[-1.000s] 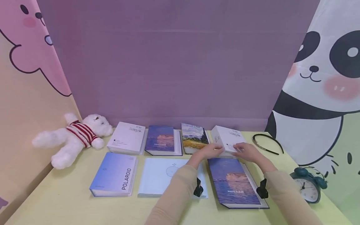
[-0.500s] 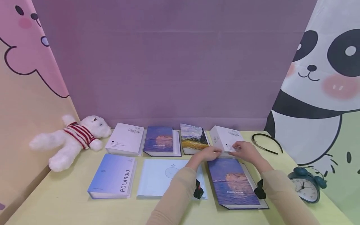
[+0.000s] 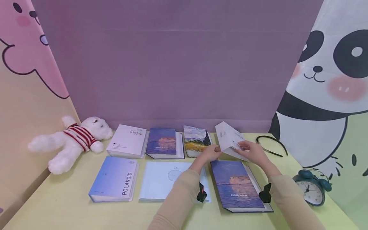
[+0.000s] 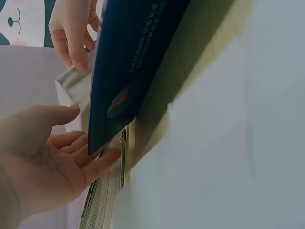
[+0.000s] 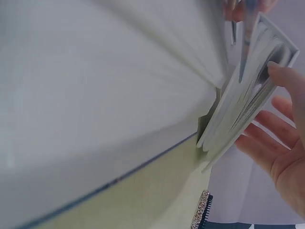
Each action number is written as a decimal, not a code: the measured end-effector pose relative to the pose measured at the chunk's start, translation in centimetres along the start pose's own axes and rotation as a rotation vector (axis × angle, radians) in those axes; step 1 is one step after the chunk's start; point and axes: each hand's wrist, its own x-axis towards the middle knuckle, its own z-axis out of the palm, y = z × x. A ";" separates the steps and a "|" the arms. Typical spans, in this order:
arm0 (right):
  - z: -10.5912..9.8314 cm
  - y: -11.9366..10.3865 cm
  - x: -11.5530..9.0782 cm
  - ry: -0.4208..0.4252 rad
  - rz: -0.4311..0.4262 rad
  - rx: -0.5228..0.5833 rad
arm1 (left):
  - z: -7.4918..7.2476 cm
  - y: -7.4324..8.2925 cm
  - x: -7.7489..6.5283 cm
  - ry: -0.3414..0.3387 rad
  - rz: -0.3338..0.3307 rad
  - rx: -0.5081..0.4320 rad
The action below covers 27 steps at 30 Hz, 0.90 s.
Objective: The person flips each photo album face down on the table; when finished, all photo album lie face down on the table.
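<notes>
My right hand pinches the lower edge of a thick white photo album in the back row, which is tilted up off the table. In the right wrist view, its thumb presses on the page edges of the white album, with the fingers behind the cover. Beside the album's lower left corner is my left hand. The left wrist view has this left hand with thumb and fingers spread, gripping nothing that I can see; a dark blue cover hides some fingertips.
A landscape-painted album, a blue album and another white album line the back. In front lie a POLAROID album, a pale blue album and a seascape album. A plush bear, headband and alarm clock flank them.
The white album, lying flat before, has been tipped up by my right hand, its cover now slanting. My left hand has shifted slightly left, away from the album's front edge.
</notes>
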 end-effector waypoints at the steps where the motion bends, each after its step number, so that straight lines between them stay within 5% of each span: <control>1: 0.0 0.0 0.0 0.003 0.008 0.009 | 0.4 -1.1 1.0 0.023 0.043 -0.016; 5: -0.1 -0.2 -0.2 0.011 0.029 0.063 | 0.2 -1.7 1.6 0.046 0.077 -0.098; 9: 0.0 -0.4 -0.3 0.017 0.028 0.107 | -0.3 -0.1 0.1 0.101 0.030 -0.204; 15: -0.2 -1.1 -0.2 -0.009 0.028 0.133 | -0.5 0.5 -0.4 0.184 0.064 -0.263; 27: -1.3 -3.1 0.4 -0.060 0.045 0.118 | -0.7 0.8 -0.8 0.163 0.098 -0.328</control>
